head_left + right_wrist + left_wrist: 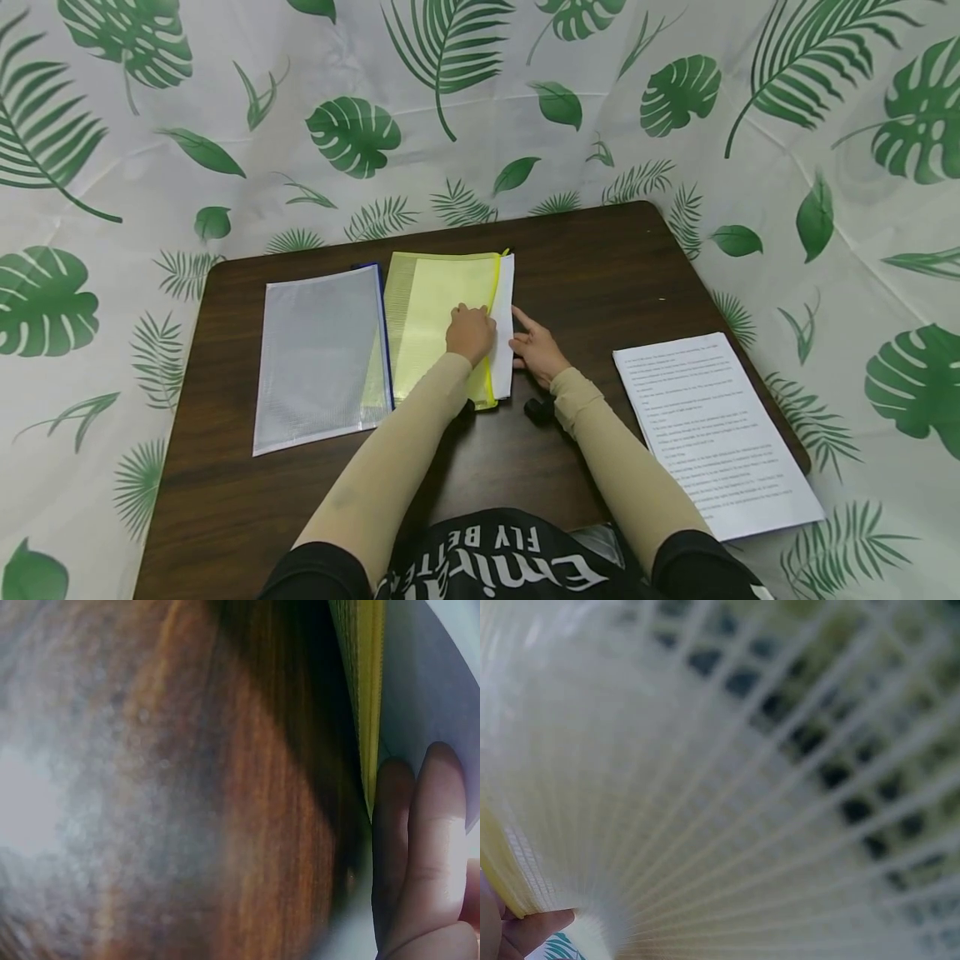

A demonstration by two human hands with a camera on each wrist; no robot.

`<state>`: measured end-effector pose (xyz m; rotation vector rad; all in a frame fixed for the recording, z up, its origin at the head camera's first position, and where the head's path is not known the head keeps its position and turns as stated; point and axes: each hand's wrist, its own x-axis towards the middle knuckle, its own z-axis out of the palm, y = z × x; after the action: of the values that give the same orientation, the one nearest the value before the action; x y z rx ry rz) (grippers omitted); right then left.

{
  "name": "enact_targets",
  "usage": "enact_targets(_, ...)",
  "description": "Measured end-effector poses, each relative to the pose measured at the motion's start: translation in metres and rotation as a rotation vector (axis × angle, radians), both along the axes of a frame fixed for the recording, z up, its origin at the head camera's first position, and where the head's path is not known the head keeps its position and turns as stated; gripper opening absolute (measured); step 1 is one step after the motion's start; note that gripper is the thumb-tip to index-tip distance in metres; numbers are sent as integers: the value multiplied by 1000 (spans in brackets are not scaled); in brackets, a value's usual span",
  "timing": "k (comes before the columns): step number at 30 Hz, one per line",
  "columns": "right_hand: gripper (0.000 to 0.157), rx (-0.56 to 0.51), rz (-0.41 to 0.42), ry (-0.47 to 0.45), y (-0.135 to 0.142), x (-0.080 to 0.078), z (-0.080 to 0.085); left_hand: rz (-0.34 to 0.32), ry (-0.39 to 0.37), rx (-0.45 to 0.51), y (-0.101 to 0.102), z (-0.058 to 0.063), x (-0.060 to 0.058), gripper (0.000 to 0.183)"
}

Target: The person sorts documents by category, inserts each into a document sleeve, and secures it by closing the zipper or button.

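Observation:
A yellow mesh zip pouch (420,333) lies at the middle of the table, its zip edge facing right. White paper (505,333) juts out past that edge, and more of it shows pale through the mesh. My left hand (471,332) is on the pouch beside the zip; in the left wrist view its fingers (544,928) pinch the yellow edge. On the right, my right hand (540,350) touches the paper's outer edge with extended fingers. The right wrist view has these fingers (439,810) flat against the paper, close by the yellow zip edge (369,712).
Left of the yellow pouch lies a clear mesh pouch (318,358) with a blue zip edge, slightly overlapping it. A stack of printed sheets (712,433) sits at the right, extending past the edge of the brown table (600,275). Leaf-patterned cloth (450,108) hangs behind.

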<state>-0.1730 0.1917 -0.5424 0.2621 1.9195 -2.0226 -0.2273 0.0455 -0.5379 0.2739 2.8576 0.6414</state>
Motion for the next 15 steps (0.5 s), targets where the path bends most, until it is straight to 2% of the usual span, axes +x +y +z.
enact_targets(8,74,18,-16,32,1,-9,-23,4,-12,0,2,4,1,45)
enact_targets(15,73,41,-11,44,-7,-6,-17,22,-10,12,3,3,2,45)
